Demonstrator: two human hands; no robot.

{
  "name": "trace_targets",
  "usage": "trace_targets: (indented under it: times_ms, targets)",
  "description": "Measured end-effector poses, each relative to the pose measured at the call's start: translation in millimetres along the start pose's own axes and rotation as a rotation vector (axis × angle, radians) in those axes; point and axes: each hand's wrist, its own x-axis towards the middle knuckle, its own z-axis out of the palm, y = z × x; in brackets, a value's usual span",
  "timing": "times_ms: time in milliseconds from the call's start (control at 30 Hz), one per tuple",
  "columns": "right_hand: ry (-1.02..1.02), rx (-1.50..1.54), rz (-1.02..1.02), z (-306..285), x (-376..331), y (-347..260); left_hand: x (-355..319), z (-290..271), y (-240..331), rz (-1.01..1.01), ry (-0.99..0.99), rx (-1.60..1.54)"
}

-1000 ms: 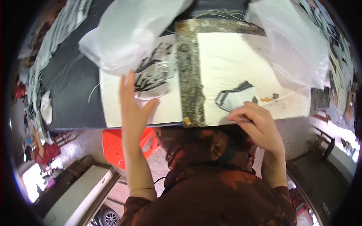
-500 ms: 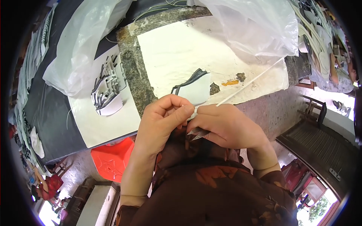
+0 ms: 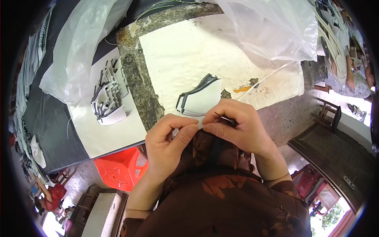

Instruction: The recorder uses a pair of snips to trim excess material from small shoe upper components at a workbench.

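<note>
My left hand (image 3: 167, 136) is closed in a pinch, its thumb and forefinger tips almost touching those of my right hand; what they hold is too small to make out. My right hand (image 3: 241, 122) is also closed, with part of the dark metal snips (image 3: 226, 117) showing inside its curled fingers. A narrow white strip (image 3: 272, 75) runs from the upper right down to the back of my right hand, where its end is hidden. Just beyond my fingertips lies a small stack of white curved pieces (image 3: 201, 98) with black edging.
A fanned pile of similar black-edged white pieces (image 3: 108, 98) sits on a pale sheet (image 3: 128, 136) at left. Clear plastic bags (image 3: 67, 75) lie at both far sides. A worn white sheet (image 3: 177, 51) covers a stone slab (image 3: 136, 67). A red stool (image 3: 116, 170) stands below the table edge.
My right hand has turned and its fingertips have come up to my left's. The snips' blades, which stuck out below it, are now mostly hidden. The strip hangs slacker.
</note>
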Motion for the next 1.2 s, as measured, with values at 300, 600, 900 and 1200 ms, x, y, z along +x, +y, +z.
trace_targets:
  times_ms: [300,600,900,1200]
  targets:
    - [-0.329,0.208,-0.109,-7.7,-2.0,-13.3,23.6,6.2,-30.8,0.565,0.17,0.83]
    - [0.041,0.182,0.338,-11.9,26.4,-5.9,16.3,2.3,-34.3,0.692,0.135,0.955]
    - [0.079,-0.114,0.251,4.3,38.3,9.3,16.4,3.5,-35.4,0.69,0.133,0.954]
    - [0.141,-0.253,0.197,7.5,39.6,11.1,16.5,4.1,-35.4,0.684,0.132,0.947]
